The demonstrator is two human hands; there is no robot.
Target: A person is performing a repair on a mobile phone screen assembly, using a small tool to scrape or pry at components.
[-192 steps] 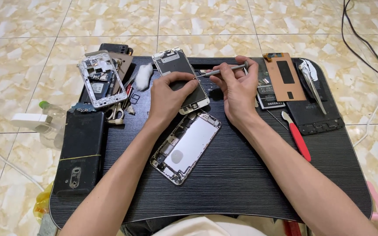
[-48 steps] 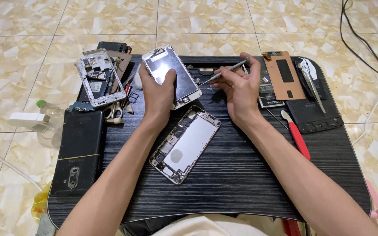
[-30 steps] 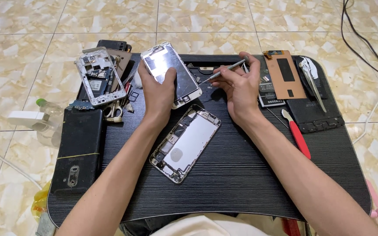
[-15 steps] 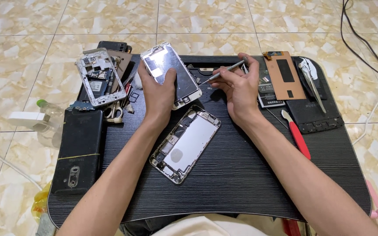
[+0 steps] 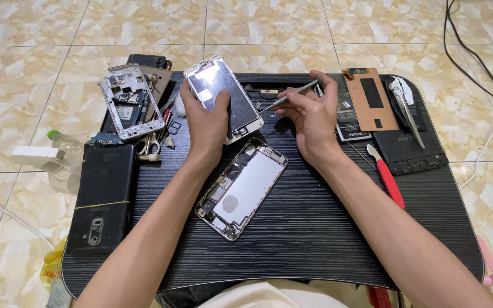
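Now lifted off the open silver phone housing [image 5: 241, 195]: grey-backed screen panel [image 5: 223, 98], clasped in left hand [image 5: 206, 122]; right hand [image 5: 314, 117] pinching slim metal screwdriver [image 5: 290, 96], tip beside panel's edge.

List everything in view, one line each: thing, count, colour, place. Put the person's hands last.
phone screen panel: 1, silver back, lifted above the table's far middle
screwdriver: 1, grey metal, tip towards the screen panel
open phone body: 1, silver, table centre
stripped phone frame: 1, silver, far left
black phone: 1, black, left edge, back up
red-handled tool: 1, red, right of centre
brown back cover: 1, brown, far right
tweezers: 1, silver, far right on a dark mat
table: 1, black, over tiled floor
left hand: 1, holds the screen panel
right hand: 1, holds the screwdriver
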